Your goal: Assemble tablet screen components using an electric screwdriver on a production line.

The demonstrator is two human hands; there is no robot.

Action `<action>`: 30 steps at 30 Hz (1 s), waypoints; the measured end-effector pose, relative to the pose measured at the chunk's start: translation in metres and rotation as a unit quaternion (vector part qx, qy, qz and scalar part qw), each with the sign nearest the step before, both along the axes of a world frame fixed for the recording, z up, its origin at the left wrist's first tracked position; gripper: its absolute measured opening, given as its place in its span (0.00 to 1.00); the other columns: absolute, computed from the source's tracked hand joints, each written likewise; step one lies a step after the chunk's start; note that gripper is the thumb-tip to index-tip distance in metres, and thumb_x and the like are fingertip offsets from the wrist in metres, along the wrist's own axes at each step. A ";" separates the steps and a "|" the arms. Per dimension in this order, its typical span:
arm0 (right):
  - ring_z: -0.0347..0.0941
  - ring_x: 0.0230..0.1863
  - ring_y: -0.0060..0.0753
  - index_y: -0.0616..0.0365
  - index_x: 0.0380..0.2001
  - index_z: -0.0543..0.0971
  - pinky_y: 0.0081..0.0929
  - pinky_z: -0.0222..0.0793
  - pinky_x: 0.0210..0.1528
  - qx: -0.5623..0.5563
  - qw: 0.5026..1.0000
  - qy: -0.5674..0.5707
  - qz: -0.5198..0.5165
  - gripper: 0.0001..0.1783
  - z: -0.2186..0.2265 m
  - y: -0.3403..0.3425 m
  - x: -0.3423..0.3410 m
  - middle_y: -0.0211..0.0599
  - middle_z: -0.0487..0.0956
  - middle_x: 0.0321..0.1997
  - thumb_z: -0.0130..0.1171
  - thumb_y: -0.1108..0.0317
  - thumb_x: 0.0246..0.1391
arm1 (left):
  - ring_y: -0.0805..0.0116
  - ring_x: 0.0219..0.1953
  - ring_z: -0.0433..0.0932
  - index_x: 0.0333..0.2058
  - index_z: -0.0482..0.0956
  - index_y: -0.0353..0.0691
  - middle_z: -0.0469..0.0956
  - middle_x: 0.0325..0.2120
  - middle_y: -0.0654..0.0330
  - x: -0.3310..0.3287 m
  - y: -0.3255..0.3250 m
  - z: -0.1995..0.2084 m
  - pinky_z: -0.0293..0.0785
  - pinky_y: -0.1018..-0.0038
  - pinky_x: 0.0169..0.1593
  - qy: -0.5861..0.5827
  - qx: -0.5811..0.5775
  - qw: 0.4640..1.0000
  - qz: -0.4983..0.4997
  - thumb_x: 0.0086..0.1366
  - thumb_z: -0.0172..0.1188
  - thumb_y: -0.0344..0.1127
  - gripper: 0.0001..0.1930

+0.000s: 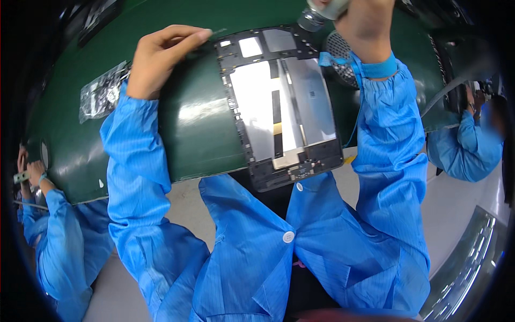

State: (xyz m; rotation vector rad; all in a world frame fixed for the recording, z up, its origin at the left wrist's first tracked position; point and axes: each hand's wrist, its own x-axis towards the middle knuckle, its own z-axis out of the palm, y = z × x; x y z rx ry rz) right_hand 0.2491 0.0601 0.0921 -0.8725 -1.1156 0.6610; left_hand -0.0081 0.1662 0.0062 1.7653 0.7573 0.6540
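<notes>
A tablet back shell with its inside facing up lies on the green table, its near end jutting past the table's edge. Bright reflections cover its silvery inner surfaces; small parts line its black frame. Beside its far left corner, my left hand is closed in a pinch. A thin, clear sliver shows at the fingertips, too small to identify. Beyond the far right corner, my right hand grips a pale, bottle-like object with a clear round end. The top of that hand is cut off by the picture's edge.
A clear plastic bag with dark contents lies left on the green table. A round perforated metal piece is right of the shell. A blue wrist strap trails its cord. Co-workers in blue sit at both sides.
</notes>
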 end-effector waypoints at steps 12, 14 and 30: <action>0.72 0.16 0.23 0.67 0.35 0.81 0.22 0.66 0.15 0.008 0.999 0.024 0.047 0.11 -0.001 0.043 -0.069 0.41 0.83 0.30 0.60 0.67 0.62 | 0.67 0.35 0.83 0.39 0.89 0.37 0.85 0.34 0.56 0.012 -0.007 -0.017 0.78 0.73 0.41 0.012 0.141 0.990 0.023 0.61 0.72 0.41 0.14; 0.72 0.16 0.23 0.67 0.35 0.81 0.22 0.66 0.15 0.003 0.999 0.017 0.042 0.11 -0.004 0.044 -0.073 0.41 0.83 0.29 0.60 0.67 0.62 | 0.67 0.35 0.83 0.40 0.89 0.38 0.86 0.34 0.55 0.010 -0.006 -0.013 0.78 0.73 0.41 0.032 0.142 0.989 0.020 0.61 0.71 0.42 0.14; 0.68 0.12 0.22 0.67 0.28 0.81 0.21 0.63 0.15 -0.035 0.997 -0.023 0.066 0.14 -0.032 0.063 -0.083 0.35 0.76 0.17 0.59 0.66 0.63 | 0.68 0.38 0.82 0.42 0.86 0.30 0.85 0.36 0.56 0.003 0.004 -0.015 0.77 0.74 0.46 0.065 0.159 0.985 -0.034 0.66 0.66 0.36 0.13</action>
